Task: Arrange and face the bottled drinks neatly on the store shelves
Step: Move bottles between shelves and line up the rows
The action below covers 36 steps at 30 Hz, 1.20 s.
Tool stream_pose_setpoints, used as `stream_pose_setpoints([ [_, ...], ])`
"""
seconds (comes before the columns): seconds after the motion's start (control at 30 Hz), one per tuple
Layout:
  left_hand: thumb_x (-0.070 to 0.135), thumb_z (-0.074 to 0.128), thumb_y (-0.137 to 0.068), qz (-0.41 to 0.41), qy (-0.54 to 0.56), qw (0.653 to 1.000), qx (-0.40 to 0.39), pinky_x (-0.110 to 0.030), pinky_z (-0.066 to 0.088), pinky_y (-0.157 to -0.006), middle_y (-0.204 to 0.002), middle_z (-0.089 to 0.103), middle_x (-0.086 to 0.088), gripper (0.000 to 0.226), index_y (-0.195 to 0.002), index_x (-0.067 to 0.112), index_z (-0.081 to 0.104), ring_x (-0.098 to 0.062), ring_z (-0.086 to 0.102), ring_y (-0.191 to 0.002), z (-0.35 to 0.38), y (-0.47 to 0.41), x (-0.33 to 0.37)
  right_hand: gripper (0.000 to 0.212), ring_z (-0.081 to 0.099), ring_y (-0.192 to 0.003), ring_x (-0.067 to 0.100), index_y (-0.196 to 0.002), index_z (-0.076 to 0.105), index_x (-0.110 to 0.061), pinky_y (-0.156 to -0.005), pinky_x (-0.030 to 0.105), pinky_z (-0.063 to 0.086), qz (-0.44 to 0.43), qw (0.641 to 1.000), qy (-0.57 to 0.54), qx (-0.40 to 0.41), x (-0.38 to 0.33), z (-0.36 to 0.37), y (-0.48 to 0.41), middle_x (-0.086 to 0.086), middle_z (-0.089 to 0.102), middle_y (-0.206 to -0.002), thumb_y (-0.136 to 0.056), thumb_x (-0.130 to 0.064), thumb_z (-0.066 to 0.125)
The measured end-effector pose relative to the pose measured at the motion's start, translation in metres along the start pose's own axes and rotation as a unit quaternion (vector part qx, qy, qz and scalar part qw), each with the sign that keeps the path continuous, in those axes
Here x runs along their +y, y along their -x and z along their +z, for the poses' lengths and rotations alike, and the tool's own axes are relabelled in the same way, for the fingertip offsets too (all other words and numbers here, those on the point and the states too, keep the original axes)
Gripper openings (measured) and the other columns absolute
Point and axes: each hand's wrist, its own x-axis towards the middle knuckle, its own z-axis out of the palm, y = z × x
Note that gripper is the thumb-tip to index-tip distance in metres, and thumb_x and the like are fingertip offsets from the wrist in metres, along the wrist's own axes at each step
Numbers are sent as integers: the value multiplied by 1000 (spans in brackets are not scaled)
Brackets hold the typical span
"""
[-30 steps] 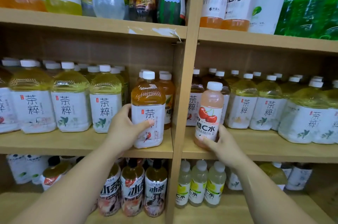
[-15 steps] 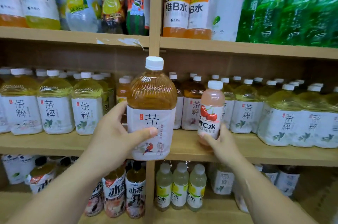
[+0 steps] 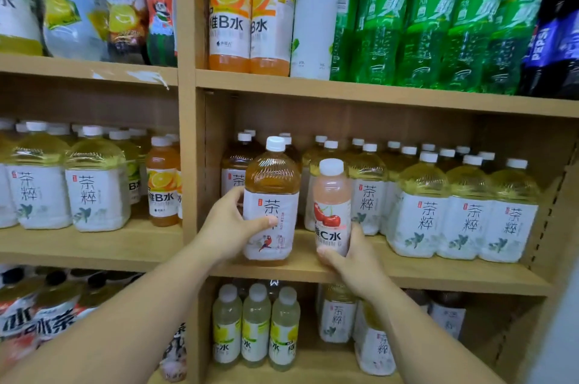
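Gripping tea bottle (image 3: 271,202) between left fingers (image 3: 266,222), thumb.

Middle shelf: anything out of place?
Yes. A slim pink cherry bottle, gripped by the right hand, is among the squat tea bottles in the right bay. In the left bay, an orange bottle stands beside pale tea bottles. Both look like strays.

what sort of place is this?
Likely a shop's drinks aisle: wooden shelves, rows of identical tea bottles, green soda bottles above. Left hand holds an amber tea bottle, right hand a pink bottle.
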Motion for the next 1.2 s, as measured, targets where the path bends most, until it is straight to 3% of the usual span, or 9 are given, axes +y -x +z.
stream_pose_setpoints([
  [0.3,18,84,-83,-36,30,999,-22,-46,61,-91,-119,73,7,49,-124,30,61,-14,71,-110,26,-36,-23,66,59,-118,7,-137,44,-34,-103,37,51,-25,1000,14,-5,8,-3,-4,-16,62,-128,-83,-40,81],
  [0.73,23,81,-85,-42,-16,999,-28,-46,60,-92,-122,72,4,43,-124,27,62,-14,70,-110,35,-61,-26,66,57,-119,2,-140,44,-35,-101,30,48,-37,999,8,-15,14,-3,-8,-21,61,-129,-84,-45,79],
  [0.87,40,84,-81,-16,-75,997,13,-46,61,-92,-122,67,6,49,-124,29,63,-16,66,-114,37,-54,-28,61,58,-118,3,-136,47,-35,-101,32,49,-26,999,-3,-21,13,-3,-8,-21,62,-127,-85,-42,79],
  [0.97,69,73,-73,8,-107,993,52,-43,56,-99,-125,58,7,73,-132,29,58,-14,58,-119,34,-31,-23,59,59,-117,1,-134,48,-33,-103,33,49,-12,999,-24,-38,12,-6,-11,-21,63,-125,-85,-35,81],
  [1.03,73,66,-76,33,-132,990,28,-40,51,-105,-129,57,8,76,-138,30,56,-11,55,-122,28,-10,-15,55,59,-116,0,-131,49,-33,-94,24,49,-4,998,-41,-45,6,-7,-10,-23,62,-122,-86,-32,81],
  [1.13,55,68,-90,73,-128,989,-33,-33,47,-106,-130,58,14,60,-144,33,52,-2,56,-117,10,18,-7,48,60,-111,-8,-125,51,-38,-80,8,46,-20,996,-66,-54,-15,-1,3,-27,63,-118,-88,-27,80],
  [1.2,49,71,-90,97,-77,990,-66,-31,50,-103,-129,60,18,60,-145,39,49,2,59,-112,-7,29,2,44,63,-111,-8,-123,54,-37,-84,7,50,-41,993,-92,-67,-38,8,17,-25,70,-115,-89,-22,78],
])
